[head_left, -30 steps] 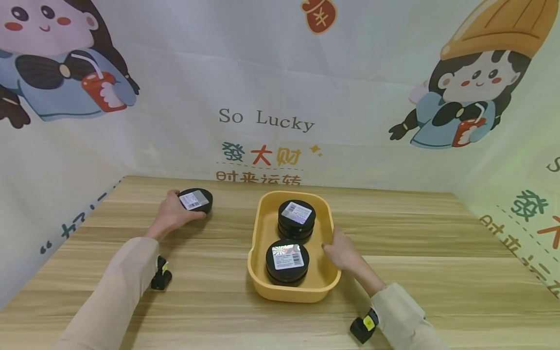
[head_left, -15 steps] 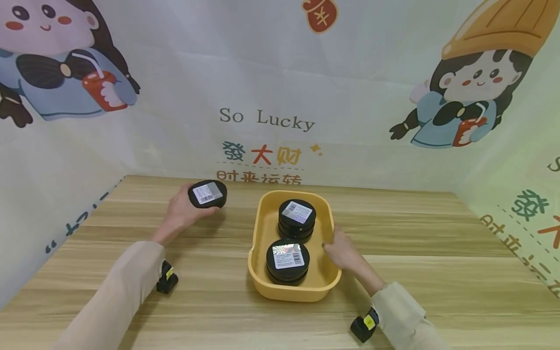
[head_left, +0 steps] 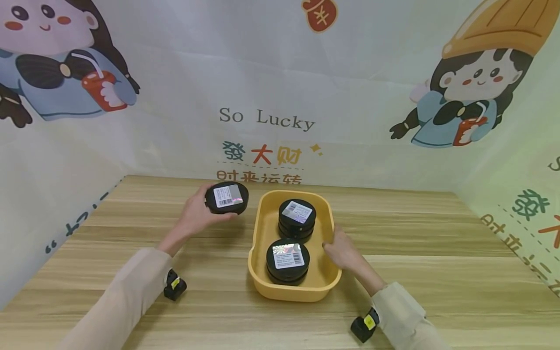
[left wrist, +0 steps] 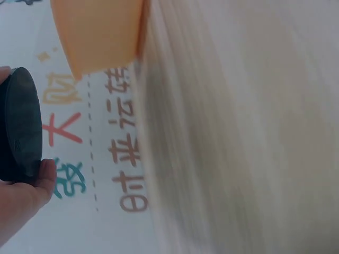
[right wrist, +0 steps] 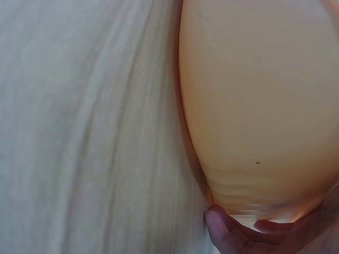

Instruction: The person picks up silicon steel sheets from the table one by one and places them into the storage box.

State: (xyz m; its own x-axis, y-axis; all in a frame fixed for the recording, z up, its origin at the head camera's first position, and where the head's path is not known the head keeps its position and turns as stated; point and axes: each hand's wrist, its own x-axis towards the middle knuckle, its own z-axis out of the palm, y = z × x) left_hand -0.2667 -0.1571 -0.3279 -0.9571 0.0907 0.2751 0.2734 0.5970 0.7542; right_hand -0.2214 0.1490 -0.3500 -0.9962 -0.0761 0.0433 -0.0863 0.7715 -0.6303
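Note:
My left hand (head_left: 194, 214) grips a flat round black container (head_left: 226, 197) by its side, with a white barcode label facing up. In the left wrist view, the smooth dark underside of this black container (left wrist: 24, 121) shows above the table, with a thumb or finger at its edge. Just to its right stands a yellow plastic bin (head_left: 321, 279). Two stacks of similar black containers sit inside, a back stack (head_left: 297, 216) and a front stack (head_left: 287, 262). My right hand (head_left: 343, 250) holds the bin's right rim, thumb inside; the right wrist view shows fingers at the bin's outer wall (right wrist: 259, 106).
The bin rests on a wood-grain table (head_left: 415, 228). Behind it hangs a white printed cloth (head_left: 271, 73), which also runs along both sides. A small black camera (head_left: 175, 287) is worn on the left wrist, another camera (head_left: 365, 326) on the right.
My left hand has lifted the black container off the table and carried it right, close to the bin's left side. The right hand and the bin have stayed in place.

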